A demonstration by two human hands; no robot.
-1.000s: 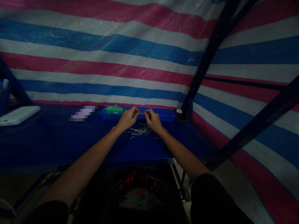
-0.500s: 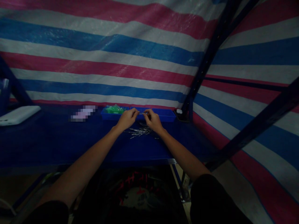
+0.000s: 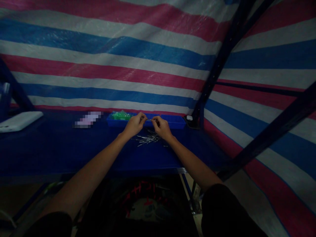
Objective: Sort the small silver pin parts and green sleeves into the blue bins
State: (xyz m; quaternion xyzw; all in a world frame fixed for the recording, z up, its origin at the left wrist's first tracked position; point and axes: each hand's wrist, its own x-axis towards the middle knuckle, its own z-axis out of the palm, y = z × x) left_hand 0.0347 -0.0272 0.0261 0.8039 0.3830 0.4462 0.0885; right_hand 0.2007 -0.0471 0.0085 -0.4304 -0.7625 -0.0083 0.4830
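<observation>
My left hand [image 3: 135, 125] and my right hand [image 3: 161, 126] face each other above the table, fingertips pinched. Between them runs a thin metal rod [image 3: 149, 119], gripped at its two ends; it is too small to make out its exact kind. Below the hands lies a loose pile of thin, shiny metal rods [image 3: 148, 139], with my right hand partly covering its upper right side. Behind the hands stands a blue tray [image 3: 176, 121]. In its left part sits a clear plastic bag with green contents [image 3: 121, 115].
The blue table [image 3: 61, 151] reaches to a striped tarp wall [image 3: 111, 72]. A white case-like object [image 3: 22, 121] rests at the far left, a blurred-out item [image 3: 88, 119] nearer the tray. A small white object [image 3: 189, 118] on a dark one lies by the right post [image 3: 212, 75].
Almost nothing differs. Both hands keep the thin rod between them in nearly the same place, with only a slight shift of the fingers.
</observation>
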